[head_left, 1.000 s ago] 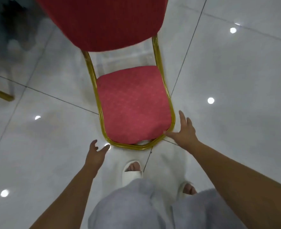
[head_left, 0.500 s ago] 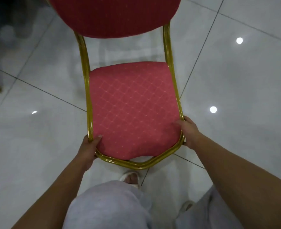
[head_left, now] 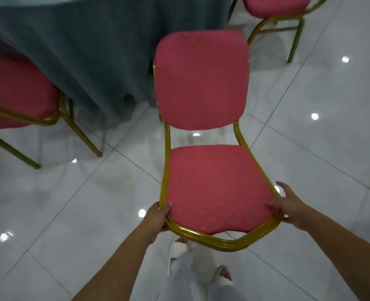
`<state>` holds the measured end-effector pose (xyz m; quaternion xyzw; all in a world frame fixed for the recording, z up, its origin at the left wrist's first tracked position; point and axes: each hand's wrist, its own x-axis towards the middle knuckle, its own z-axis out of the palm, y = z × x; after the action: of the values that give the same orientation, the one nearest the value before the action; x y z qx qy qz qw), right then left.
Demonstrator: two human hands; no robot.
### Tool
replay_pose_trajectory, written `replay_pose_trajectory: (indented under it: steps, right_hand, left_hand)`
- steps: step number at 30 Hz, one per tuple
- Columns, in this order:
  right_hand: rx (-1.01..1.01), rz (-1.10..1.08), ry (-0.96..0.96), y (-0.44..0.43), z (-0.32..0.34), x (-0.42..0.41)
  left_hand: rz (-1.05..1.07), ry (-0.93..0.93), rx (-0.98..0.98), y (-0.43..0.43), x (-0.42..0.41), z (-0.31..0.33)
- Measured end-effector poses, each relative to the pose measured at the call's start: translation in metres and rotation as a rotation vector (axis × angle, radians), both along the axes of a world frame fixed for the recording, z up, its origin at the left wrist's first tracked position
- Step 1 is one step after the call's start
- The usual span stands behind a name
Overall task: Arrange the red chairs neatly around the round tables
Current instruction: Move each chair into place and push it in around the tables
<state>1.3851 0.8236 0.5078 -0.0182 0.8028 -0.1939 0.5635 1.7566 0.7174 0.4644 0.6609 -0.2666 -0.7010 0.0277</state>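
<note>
The person holds a red chair (head_left: 212, 187) by the front corners of its seat, its backrest toward the round table (head_left: 82, 51), which is draped in grey-blue cloth. The left hand (head_left: 156, 216) wraps the gold frame at the left corner, thumb on the cushion, fingers curled beneath. The right hand (head_left: 288, 205) pinches the right corner, thumb on the cushion, forefinger stretched along the frame's outside. A second red chair (head_left: 17, 92) stands by the table at left, a third red chair (head_left: 273, 5) at far right.

soft motion blur, ceiling-light glare on floor (head_left: 310, 148)
</note>
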Motion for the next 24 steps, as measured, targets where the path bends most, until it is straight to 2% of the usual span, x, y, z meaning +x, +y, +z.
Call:
replay_pose_trajectory:
  steps: [3, 6, 13, 16, 19, 21, 24]
  right_hand:
    - [-0.082, 0.009, 0.028, -0.031, 0.08, -0.019]
    - [-0.178, -0.05, 0.069, -0.065, 0.137, -0.031]
    - [-0.446, -0.064, 0.082, -0.154, 0.189, -0.07]
    - [-0.546, 0.157, 0.364, -0.194, 0.198, -0.081]
    - [-0.487, 0.611, 0.585, -0.238, 0.211, -0.089]
    - [-0.453, 0.886, 0.639, -0.273, 0.225, -0.092]
    - [-0.442, 1.128, 0.664, -0.33, 0.246, -0.091]
  left_hand:
    - [-0.014, 0.076, 0.007, -0.037, -0.022, 0.074]
    - [0.003, 0.024, -0.043, -0.074, -0.045, 0.134]
    - [0.224, -0.003, -0.146, -0.161, -0.088, 0.198]
    - [0.45, 0.101, -0.18, -0.182, -0.108, 0.213]
    - [0.584, 0.17, -0.239, -0.191, -0.127, 0.232]
    - [0.51, 0.139, -0.293, -0.195, -0.136, 0.242]
    - [0.378, 0.058, -0.298, -0.192, -0.143, 0.259]
